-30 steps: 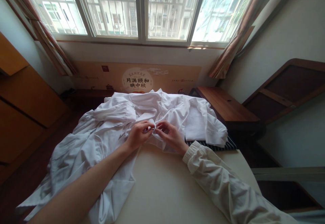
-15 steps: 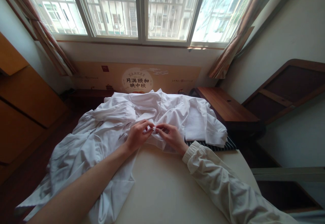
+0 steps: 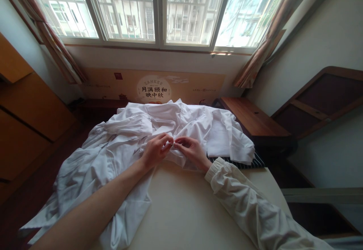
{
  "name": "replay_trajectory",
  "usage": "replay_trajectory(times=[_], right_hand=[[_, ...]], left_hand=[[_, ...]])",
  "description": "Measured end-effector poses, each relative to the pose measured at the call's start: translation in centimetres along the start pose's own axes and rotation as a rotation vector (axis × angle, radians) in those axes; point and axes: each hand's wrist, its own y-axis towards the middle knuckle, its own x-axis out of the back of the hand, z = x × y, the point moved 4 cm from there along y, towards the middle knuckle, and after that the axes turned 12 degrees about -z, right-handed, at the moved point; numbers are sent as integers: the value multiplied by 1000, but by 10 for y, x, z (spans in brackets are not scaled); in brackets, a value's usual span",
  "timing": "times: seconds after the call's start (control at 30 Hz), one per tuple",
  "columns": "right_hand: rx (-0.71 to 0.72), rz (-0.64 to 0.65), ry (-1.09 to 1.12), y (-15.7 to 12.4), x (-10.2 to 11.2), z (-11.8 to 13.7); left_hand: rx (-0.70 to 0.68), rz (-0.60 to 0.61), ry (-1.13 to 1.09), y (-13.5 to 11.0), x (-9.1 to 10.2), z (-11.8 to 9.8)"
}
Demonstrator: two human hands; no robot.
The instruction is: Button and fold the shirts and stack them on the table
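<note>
A white long-sleeved garment (image 3: 121, 129) lies spread and rumpled over the table, with its left part hanging past the edge. My left hand (image 3: 157, 148) pinches a small bit of its near edge between thumb and forefinger. Right against those fingertips, my right hand (image 3: 190, 150) is closed in a pinch on the same bit of cloth. Whether a button sits between the fingers is too small to tell. To the right of my right hand lies a folded section of white cloth (image 3: 218, 140), on top of a dark striped cloth (image 3: 259, 161).
The pale tabletop (image 3: 176, 208) shows in front of me. Behind the table are a printed yellow panel (image 3: 195, 84) and barred windows. A wooden desk (image 3: 252, 118) stands at the back right, a wooden cabinet (image 3: 28, 106) at the left.
Both hands stay at the same spot on the cloth, with fingertips slightly closer together and less white cloth showing between them. The view has shifted a little.
</note>
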Motion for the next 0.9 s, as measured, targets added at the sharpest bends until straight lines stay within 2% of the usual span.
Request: replay_trajectory(times=[0.17,0.4,0.5,0.67,0.9], right_hand=[[56,-30,-61,-1,0,0],[114,-91,-104,-2,2,1],[186,-121,-166,-3,3,7],[284,-89,-225,-7,0,16],[282,-19,-189,-7,-1,16]], left_hand=[[-4,3,12,-1,-1,1],[67,-26,-36,-1,-1,3],[73,-39,-45,0,0,1],[96,-73,-20,-1,0,3],[148,-98,-36,-3,-2,8]])
